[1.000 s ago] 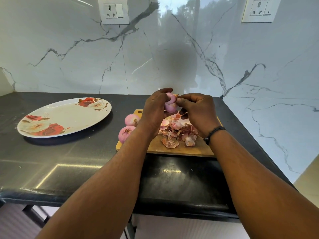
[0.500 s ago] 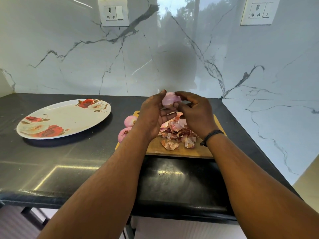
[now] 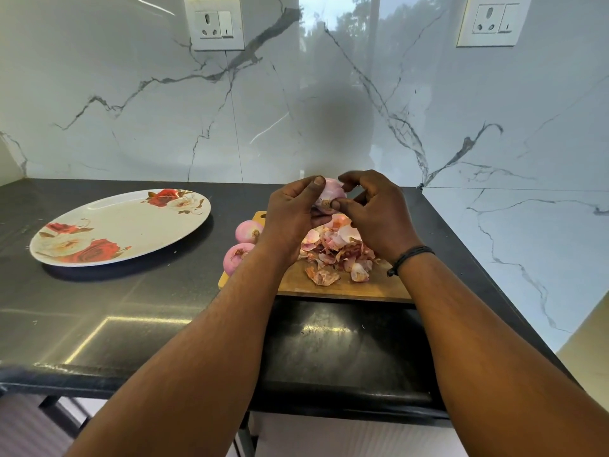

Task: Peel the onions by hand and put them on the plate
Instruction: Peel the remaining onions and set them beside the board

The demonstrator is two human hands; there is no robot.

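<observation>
I see my left hand [image 3: 293,212] gripping the onion [image 3: 329,196] above the cutting board [image 3: 346,285], my right hand [image 3: 375,214] pinching its root end.

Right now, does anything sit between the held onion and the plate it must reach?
Nothing visible does. The onion is gripped by left hand and right hand above the cutting board; bare dark counter separates it from the plate.

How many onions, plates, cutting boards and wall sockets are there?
Onions: 3, one in the hands, two on the board's left end
Plates: 1
Cutting boards: 1
Wall sockets: 2
Total: 7
</observation>
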